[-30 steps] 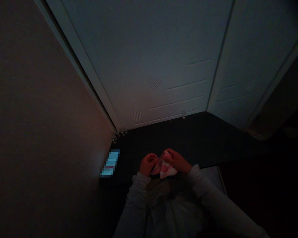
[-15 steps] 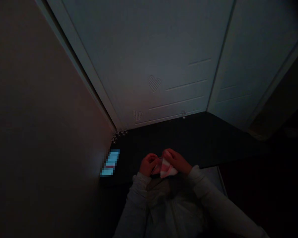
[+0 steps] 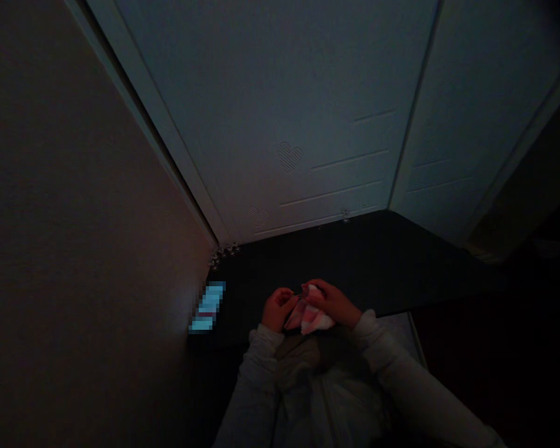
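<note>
In the dim light, a pink-and-white cloth [image 3: 313, 318] hangs bunched between my two hands, above the near edge of a dark tabletop. My right hand [image 3: 330, 301] is closed on the cloth's upper part, fingers curled over it. Beside it, my left hand [image 3: 279, 307] is closed in a pinch at the cloth's left side. Between the fingertips a small, faintly shiny thing shows, too dark and small to name. Whether the left fingers grip that thing or the cloth's edge is unclear.
Several small shiny knob-like pieces [image 3: 221, 254] stand at the tabletop's [image 3: 364, 261] back left corner; a similar single piece [image 3: 346, 216] is by the white panel [image 3: 336, 74]. A lit, pixelated rectangle [image 3: 208, 308] lies at left, near the wall [image 3: 121, 249].
The cloth's folds have shifted slightly and spread between my hands, baring a small shiny bit at the fingertips. Both hands keep nearly the same place. The rest is unmoved.
</note>
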A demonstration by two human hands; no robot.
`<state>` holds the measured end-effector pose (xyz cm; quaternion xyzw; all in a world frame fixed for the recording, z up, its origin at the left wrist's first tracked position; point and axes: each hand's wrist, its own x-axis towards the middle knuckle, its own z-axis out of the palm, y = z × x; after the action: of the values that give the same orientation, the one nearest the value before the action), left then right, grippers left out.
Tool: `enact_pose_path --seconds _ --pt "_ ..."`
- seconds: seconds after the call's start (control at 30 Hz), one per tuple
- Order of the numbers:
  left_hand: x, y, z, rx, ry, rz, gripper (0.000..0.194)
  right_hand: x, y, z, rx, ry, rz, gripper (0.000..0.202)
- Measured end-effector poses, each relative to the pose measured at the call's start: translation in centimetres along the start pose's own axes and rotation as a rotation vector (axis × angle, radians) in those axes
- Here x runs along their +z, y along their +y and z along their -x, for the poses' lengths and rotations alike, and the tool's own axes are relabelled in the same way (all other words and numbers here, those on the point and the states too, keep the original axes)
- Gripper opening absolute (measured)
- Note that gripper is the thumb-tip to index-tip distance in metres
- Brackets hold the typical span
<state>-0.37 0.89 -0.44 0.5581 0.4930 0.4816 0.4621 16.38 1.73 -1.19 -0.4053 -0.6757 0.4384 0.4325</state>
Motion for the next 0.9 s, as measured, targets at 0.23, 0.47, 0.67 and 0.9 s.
enact_pose_path --seconds 0.23,0.47,0.67,0.9 --pt "-0.04 0.01 0.11 -0.006 -0.045 -0.001 0.02 0.21 -0.45 0.07 0.029 0.028 0.04 0.028" --pt "-0.08 -0.24 0.07 -0.012 -0.063 0.003 0.023 0.09 -0.64 0.23 0.006 0.027 0.04 0.027" --pt "-0.12 -0.6 0.01 -0.006 -0.073 0.008 0.027 0.15 -0.52 0.19 -0.001 0.038 0.027 0.029" --pt "-0.14 -0.6 -0.03 0.018 -0.07 0.013 0.028 0.13 -0.4 0.09 -0.012 0.015 0.034 0.027"
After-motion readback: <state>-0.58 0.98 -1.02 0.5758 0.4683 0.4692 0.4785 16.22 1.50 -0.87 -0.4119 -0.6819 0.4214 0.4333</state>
